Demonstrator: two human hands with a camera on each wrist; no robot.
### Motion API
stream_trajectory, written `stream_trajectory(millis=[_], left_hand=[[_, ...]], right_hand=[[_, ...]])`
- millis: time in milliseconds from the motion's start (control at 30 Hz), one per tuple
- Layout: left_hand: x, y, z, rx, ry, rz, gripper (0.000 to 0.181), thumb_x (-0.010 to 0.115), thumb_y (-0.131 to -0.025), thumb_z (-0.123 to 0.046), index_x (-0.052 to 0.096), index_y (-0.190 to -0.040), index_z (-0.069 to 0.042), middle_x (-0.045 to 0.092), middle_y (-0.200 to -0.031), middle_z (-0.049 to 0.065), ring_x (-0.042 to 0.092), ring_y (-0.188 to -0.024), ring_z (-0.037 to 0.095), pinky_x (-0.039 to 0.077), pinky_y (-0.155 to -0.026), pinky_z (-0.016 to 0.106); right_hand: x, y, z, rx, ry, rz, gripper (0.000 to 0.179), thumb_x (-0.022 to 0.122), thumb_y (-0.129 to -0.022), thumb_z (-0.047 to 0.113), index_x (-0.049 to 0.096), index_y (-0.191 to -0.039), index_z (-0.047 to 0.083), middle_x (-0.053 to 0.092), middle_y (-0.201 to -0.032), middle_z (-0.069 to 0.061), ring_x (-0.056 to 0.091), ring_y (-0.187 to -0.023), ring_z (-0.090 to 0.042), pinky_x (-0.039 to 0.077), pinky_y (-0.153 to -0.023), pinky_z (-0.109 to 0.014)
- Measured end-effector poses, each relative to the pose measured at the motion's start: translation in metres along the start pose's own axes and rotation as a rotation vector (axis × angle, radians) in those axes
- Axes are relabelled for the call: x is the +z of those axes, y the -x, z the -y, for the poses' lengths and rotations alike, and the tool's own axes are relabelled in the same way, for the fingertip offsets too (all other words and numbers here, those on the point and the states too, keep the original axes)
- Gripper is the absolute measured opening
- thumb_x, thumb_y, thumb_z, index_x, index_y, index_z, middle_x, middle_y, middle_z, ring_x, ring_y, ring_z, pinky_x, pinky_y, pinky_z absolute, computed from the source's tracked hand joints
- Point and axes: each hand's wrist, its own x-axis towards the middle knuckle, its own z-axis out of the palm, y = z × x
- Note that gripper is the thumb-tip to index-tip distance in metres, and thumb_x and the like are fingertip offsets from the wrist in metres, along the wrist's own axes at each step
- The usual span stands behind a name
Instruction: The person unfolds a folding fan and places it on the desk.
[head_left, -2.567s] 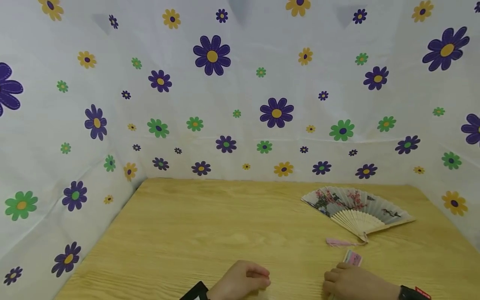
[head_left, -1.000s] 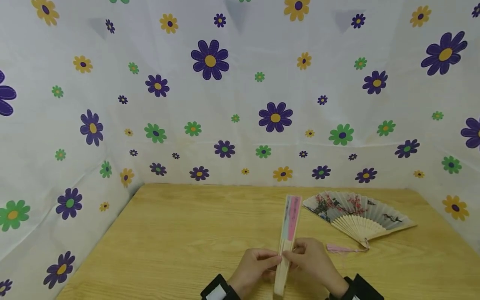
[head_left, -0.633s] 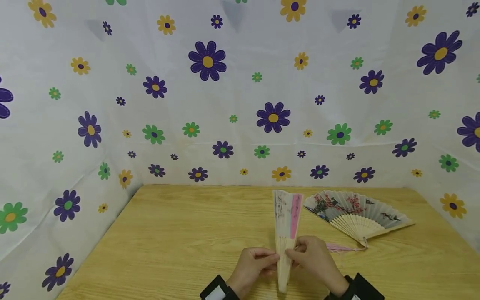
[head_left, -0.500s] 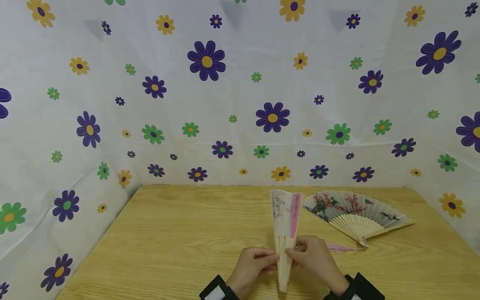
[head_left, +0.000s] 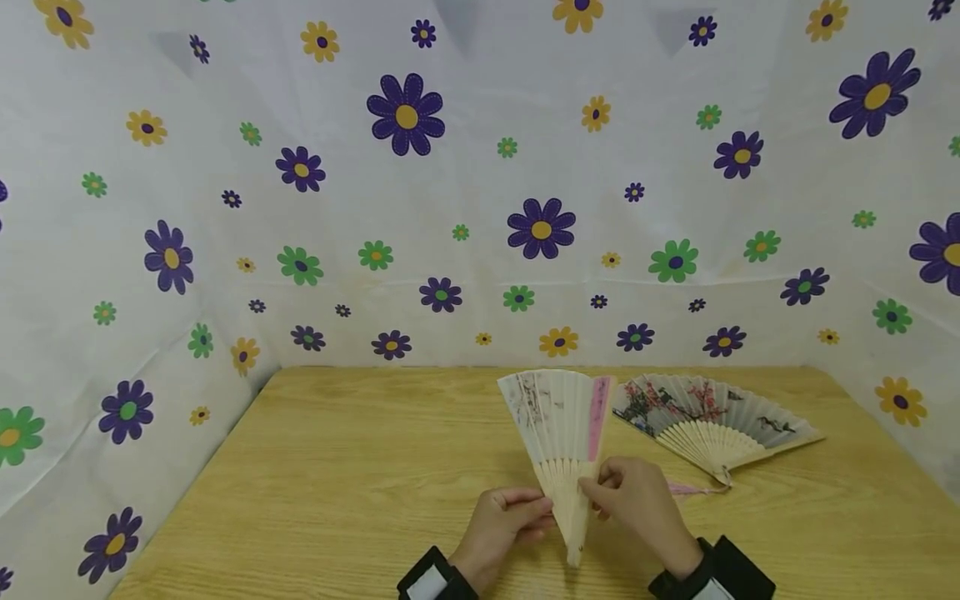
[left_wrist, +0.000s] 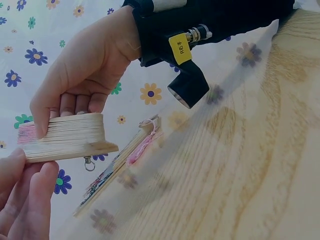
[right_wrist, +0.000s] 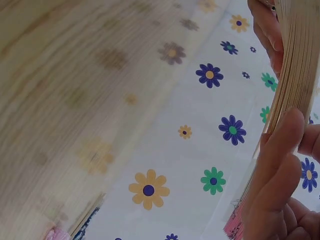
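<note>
A folding fan, white with grey branch prints and a pink strip on its right side, is held partly spread above the table's front half. My left hand pinches its left edge between thumb and fingers. On the opposite edge, the thumb and fingers of my right hand grip the pale outer stick. Seen end-on in the left wrist view, the fan's sticks are stacked closely, with a small metal ring at the pivot end. The right wrist view shows the sticks passing between both hands.
A second folding fan, with blossom prints and a pink tassel, lies spread on the wooden table at the back right. A white flower-patterned cloth encloses the table behind and at both sides.
The right hand has brought the folded fan from the right to the middle, where the left hand took hold too. Its leaf has since spread leftward from a narrow stack to a wedge.
</note>
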Motion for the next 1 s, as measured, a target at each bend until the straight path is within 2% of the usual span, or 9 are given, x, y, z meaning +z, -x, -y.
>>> stream_trajectory(millis=[300, 700, 1000], left_hand=[[-0.001, -0.001, -0.001, 0.003, 0.018, 0.006, 0.018, 0.063, -0.092, -0.003, 0.068, -0.102, 0.012, 0.073, -0.072, -0.006, 0.068, -0.069, 0.005, 0.056, -0.056, 0.011], [0.000, 0.000, -0.002, 0.010, 0.016, 0.017, 0.013, 0.064, -0.090, -0.003, 0.068, -0.095, 0.008, 0.075, -0.073, -0.003, 0.070, -0.068, 0.007, 0.056, -0.056, 0.011], [-0.002, 0.001, -0.003, -0.008, 0.023, 0.029, 0.012, 0.062, -0.092, -0.003, 0.064, -0.097, 0.008, 0.075, -0.073, -0.003, 0.070, -0.070, 0.006, 0.056, -0.058, 0.011]], right_hand=[[-0.006, -0.003, 0.000, 0.006, 0.047, -0.042, 0.025, 0.073, -0.083, 0.008, 0.064, -0.060, 0.007, 0.062, -0.049, -0.004, 0.054, -0.041, -0.010, 0.036, -0.039, -0.021], [-0.010, -0.007, -0.001, 0.019, 0.083, -0.088, 0.028, 0.074, -0.080, 0.009, 0.062, -0.055, 0.007, 0.061, -0.046, -0.002, 0.051, -0.038, -0.009, 0.027, -0.037, -0.018], [-0.015, -0.007, -0.002, 0.027, 0.079, -0.107, 0.025, 0.074, -0.081, 0.009, 0.065, -0.058, 0.004, 0.062, -0.047, -0.004, 0.053, -0.039, -0.010, 0.031, -0.037, -0.019]])
